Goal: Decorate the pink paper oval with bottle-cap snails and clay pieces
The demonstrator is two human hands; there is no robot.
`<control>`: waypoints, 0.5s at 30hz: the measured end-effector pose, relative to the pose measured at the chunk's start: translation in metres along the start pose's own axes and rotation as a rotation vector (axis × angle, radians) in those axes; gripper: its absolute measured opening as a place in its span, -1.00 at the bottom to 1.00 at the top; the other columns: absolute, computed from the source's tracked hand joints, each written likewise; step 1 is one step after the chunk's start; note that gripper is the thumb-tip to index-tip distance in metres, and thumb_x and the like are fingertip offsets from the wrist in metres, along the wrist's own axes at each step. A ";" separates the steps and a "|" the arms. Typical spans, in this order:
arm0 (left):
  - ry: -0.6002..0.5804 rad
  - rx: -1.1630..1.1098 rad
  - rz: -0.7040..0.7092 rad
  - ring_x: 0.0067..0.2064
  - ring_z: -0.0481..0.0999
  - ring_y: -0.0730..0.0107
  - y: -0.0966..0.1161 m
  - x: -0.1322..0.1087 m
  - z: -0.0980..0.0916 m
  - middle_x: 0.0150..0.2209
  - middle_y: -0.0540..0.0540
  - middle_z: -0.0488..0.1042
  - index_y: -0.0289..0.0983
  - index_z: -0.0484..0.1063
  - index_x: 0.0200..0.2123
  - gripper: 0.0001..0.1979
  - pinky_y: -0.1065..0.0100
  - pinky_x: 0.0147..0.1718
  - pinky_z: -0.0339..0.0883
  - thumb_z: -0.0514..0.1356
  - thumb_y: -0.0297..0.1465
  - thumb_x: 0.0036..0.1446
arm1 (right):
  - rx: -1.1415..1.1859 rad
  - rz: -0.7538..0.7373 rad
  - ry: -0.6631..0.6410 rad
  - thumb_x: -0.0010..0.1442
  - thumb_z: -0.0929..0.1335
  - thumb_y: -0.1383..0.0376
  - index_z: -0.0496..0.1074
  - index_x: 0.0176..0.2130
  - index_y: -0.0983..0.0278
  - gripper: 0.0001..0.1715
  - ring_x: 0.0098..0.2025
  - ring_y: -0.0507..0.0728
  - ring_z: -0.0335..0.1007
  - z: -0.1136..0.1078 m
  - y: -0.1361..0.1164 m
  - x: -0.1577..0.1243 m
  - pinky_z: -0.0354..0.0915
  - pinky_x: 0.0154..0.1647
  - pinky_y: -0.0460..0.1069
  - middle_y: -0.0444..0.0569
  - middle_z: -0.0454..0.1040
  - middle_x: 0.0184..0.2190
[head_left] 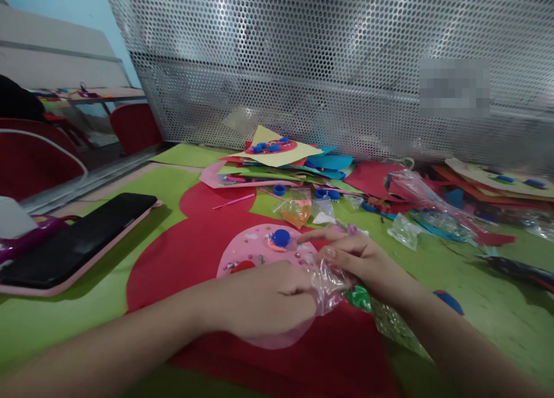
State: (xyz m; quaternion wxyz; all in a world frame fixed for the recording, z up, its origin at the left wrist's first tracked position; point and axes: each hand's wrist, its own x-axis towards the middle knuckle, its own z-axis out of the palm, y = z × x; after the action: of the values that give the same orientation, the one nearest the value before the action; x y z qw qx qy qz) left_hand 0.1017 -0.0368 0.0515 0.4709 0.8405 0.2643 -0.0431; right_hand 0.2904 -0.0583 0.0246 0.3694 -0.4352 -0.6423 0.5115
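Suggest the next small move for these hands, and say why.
I'd probably lift the left hand and the clear bag it seems to grip off the pink paper: together they cover part of it, and with the right hand close to the blue cap, a clearer view might help.

a crumpled clear plastic bag [329,285] hangs over the right edge of a flat, bead-strewn pink disc [240,246].

Multicolour-speckled pink disc [236,245], blue cap [281,238], plain red paper [173,265], green tabletop [497,329].
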 end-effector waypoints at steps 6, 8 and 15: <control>0.055 -0.114 -0.003 -0.58 0.13 0.54 0.002 0.000 0.001 -0.60 0.10 0.13 -0.24 0.11 -0.51 -0.88 0.43 -0.60 -0.02 -0.09 -0.47 0.05 | 0.152 0.059 0.089 0.09 0.35 0.12 0.52 -0.52 0.20 -0.72 -0.13 0.12 0.37 0.000 0.001 0.001 0.27 -0.24 0.00 -0.03 0.46 -0.10; 0.042 -0.144 -0.019 -0.60 0.12 0.56 0.003 0.000 0.002 -0.61 0.12 0.13 -0.24 0.12 -0.50 -0.88 0.44 -0.60 -0.01 -0.10 -0.49 0.05 | 0.188 0.075 0.106 0.07 0.35 0.12 0.53 -0.52 0.21 -0.72 -0.15 0.12 0.38 0.001 0.002 0.002 0.28 -0.24 0.01 -0.02 0.46 -0.10; 0.091 -0.066 0.039 -0.54 0.16 0.53 -0.004 0.006 0.004 -0.56 0.08 0.16 -0.26 0.08 -0.56 -0.87 0.44 -0.56 0.02 -0.08 -0.47 0.02 | 0.220 0.062 0.128 0.08 0.36 0.18 0.51 -0.59 0.21 -0.72 -0.20 0.09 0.38 0.007 0.003 -0.001 0.27 -0.23 0.00 -0.05 0.45 -0.08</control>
State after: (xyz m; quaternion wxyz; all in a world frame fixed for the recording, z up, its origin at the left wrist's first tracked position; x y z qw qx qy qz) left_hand 0.1059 -0.0363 0.0443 0.4866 0.8307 0.2703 0.0128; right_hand 0.2850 -0.0609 0.0200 0.4391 -0.4434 -0.5438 0.5612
